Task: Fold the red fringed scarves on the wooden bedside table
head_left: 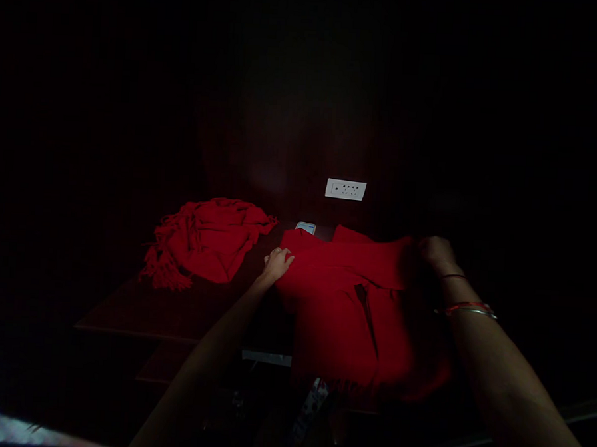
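A red fringed shawl point(354, 306) is spread over the near part of a dark wooden table point(138, 308) and hangs off its front edge. My left hand point(276, 264) pinches the shawl's left upper corner. My right hand point(434, 252) grips its right upper edge, fingers curled; bangles sit on that wrist. The scene is very dark.
A second red fringed shawl point(205, 242) lies crumpled at the table's left rear. A white phone point(305, 228) rests at the back edge behind the spread shawl. A white socket plate point(346, 188) is set in the dark wall. Something patterned shows below the table front.
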